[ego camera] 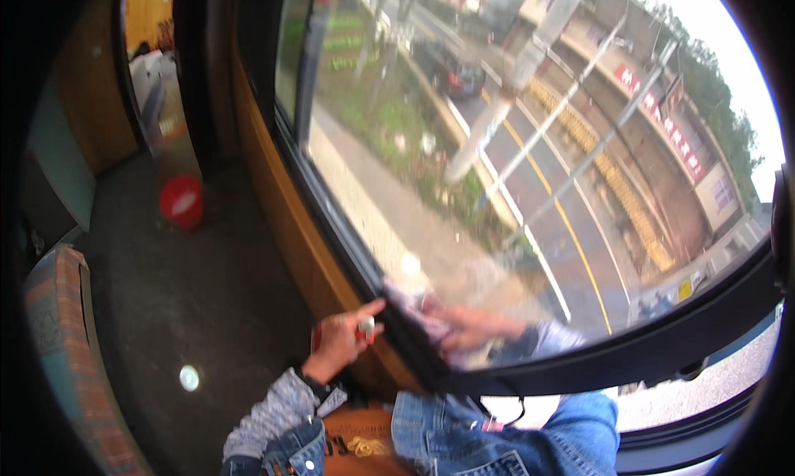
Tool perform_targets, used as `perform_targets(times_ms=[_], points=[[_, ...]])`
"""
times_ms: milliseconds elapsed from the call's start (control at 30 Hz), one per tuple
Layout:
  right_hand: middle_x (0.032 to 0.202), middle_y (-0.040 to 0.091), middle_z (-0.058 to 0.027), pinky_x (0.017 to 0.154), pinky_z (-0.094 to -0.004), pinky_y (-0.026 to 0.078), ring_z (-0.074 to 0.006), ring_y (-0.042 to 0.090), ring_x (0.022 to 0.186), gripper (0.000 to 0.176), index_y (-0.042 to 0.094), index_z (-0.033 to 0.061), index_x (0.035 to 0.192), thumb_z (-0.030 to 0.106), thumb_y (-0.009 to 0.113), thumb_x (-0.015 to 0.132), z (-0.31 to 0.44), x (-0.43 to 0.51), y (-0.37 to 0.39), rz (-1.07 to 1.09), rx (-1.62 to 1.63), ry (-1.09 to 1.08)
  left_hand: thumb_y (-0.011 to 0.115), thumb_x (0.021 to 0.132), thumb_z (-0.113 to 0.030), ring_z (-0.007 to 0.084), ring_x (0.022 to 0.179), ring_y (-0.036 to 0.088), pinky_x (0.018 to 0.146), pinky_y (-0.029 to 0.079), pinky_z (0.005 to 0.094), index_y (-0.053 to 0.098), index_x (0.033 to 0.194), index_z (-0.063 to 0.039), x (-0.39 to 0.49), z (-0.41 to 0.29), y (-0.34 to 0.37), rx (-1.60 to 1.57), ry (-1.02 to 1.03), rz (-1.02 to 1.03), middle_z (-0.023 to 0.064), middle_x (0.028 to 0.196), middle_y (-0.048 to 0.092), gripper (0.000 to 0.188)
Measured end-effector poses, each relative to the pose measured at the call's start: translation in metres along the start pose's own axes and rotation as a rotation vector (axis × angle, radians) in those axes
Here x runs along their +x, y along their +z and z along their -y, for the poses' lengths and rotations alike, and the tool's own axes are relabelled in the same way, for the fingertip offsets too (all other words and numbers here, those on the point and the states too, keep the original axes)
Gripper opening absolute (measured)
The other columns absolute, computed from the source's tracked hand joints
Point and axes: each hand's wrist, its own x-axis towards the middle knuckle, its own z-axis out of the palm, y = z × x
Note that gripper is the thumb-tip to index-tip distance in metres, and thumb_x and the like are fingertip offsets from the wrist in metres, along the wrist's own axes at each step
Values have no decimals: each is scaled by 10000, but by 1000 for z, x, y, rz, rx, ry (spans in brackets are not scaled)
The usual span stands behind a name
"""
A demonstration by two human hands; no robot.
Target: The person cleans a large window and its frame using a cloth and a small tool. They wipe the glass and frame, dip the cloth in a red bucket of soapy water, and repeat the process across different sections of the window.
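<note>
My left hand [341,341] is at the wooden sill [292,227], its index finger stretched to the dark window frame [354,252]. It holds a small red object with a white round top [366,328], partly hidden by the fingers. My right hand [475,328] shows through the window glass [397,227], the arm passing beyond the lower frame. It holds a pinkish cloth [425,317] against the pane near the frame's lower left corner. The cloth is blurred.
A red bucket [181,204] stands on the dark floor [205,277]. A seat with striped fabric [74,314] is at the left, and a doorway [152,72] at the upper left. Outside are poles, a road with a car [463,78] and a building [671,122].
</note>
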Motion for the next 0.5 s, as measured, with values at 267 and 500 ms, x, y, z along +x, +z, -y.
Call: perform_targets(times_ms=[267,500], points=[[1047,670,-125,875,-336,482,-217,621,1003,434,583,33,1255,153,613,839,-17,-25,-45,468,-321,201,721,837,-417,328,635,666,576,529,420,572,1320,-378,-15,-1,8,97,19,9,119,649,647,507],[1206,640,-76,966,-306,471,-162,606,1053,435,573,-4,1294,105,576,872,46,-19,-155,-511,135,-280,755,819,-127,164,462,420,467,367,316,700,1127,-126,-16,5,16,-36,191,-132,49,530,431,313]])
